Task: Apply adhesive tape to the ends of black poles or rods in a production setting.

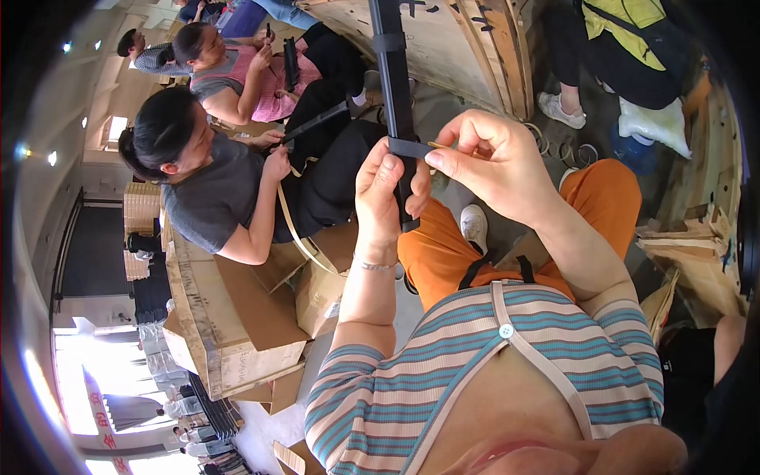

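A long black bar (393, 87) runs up from my left hand (381, 190) to the top edge of the view. My left fingers are wrapped round its lower end. Across the bar, just above that grip, lies a short black strip (409, 148). My right hand (499, 162) pinches the strip's free end between thumb and forefinger, to the right of the bar. A thin yellowish sliver (440, 145) shows at these fingertips; what it is I cannot make out. Farther up, a second dark band (388, 43) goes round the bar.
At left, a co-worker in a grey shirt (210, 190) holds a similar dark bar (317, 125); another in pink (249, 79) sits beyond. Cardboard boxes (261, 297) stand lower left. A wooden crate (443, 47) is ahead, a white bag (653, 125) and wooden boards (693, 253) at right.
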Demonstrator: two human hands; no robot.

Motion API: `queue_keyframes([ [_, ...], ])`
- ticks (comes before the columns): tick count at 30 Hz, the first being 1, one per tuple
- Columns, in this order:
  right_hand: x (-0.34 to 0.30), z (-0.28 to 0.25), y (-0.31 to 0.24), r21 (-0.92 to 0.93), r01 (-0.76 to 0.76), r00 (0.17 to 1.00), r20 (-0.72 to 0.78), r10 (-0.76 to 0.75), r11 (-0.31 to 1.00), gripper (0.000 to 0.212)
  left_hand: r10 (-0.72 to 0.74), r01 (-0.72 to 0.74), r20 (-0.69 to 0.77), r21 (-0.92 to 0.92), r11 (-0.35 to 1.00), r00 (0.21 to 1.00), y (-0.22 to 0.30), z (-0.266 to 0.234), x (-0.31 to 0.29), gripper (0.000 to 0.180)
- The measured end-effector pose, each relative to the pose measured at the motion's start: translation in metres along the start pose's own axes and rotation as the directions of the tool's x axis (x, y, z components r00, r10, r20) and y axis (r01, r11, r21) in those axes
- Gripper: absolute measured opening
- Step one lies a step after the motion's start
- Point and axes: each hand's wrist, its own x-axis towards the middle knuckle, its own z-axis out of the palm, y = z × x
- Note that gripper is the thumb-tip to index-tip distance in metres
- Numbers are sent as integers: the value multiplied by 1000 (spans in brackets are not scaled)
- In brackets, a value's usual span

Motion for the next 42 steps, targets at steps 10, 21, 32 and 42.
queue_keyframes([
  [10, 10, -3, 8, -236, -91, 987, 111, 120, 967, 14, -28, 51, -109, 214, 975, 994, -3, 2, 0, 23],
  [21, 18, 8, 19, -288, -112, 994, -20, 111, 951, 15, 24, 24, -131, 347, 937, 991, -13, -9, 1, 20],
  [32, 25, 26, 42, -414, -148, 976, -207, 65, 898, 19, 171, -16, -175, 650, 759, 970, -30, -19, -1, 22],
  [42, 7, -23, 141, -150, -351, 917, -257, 306, 924, 24, 42, -37, 88, -52, 998, 995, 3, 0, -16, 45],
])
